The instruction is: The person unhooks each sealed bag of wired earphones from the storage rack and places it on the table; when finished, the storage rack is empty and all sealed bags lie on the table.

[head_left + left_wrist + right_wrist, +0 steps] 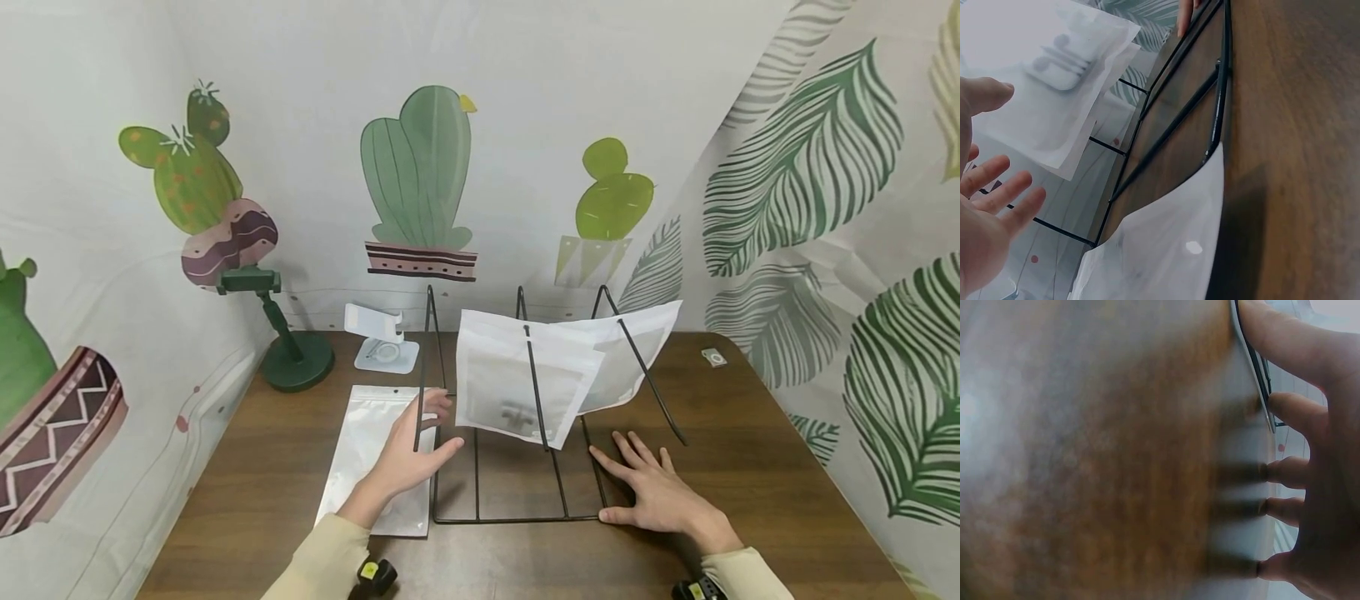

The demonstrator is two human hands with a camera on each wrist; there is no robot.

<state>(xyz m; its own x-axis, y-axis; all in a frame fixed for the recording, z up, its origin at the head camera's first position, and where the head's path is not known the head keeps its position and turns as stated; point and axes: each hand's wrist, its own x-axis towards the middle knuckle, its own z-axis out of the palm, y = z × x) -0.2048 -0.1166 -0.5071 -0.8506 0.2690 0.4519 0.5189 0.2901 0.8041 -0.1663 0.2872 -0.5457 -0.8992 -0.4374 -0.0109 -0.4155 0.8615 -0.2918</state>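
A black wire rack [517, 522] stands on the table, with translucent white zip pouches leaning between its uprights. A blurred earphone-like shape shows through the front pouch [491, 379]; another pouch [648, 333] tilts out to the right behind it. My left hand [405, 454] is beside the rack's left upright, fingers spread and holding nothing, above a flat white pouch [341, 475]. Palm toward the pouches, the same hand [985, 231] appears in the left wrist view. My right hand [663, 496] rests fingertips on the table, with thumb and index finger touching the rack's right base wire.
A dark green phone stand [296, 362] is at the back left. Next to it stands a white folding stand [386, 354] with a round pad. A small silver device [715, 357] lies near the back right corner. Behind the wooden table [247, 475] hangs a printed cloth.
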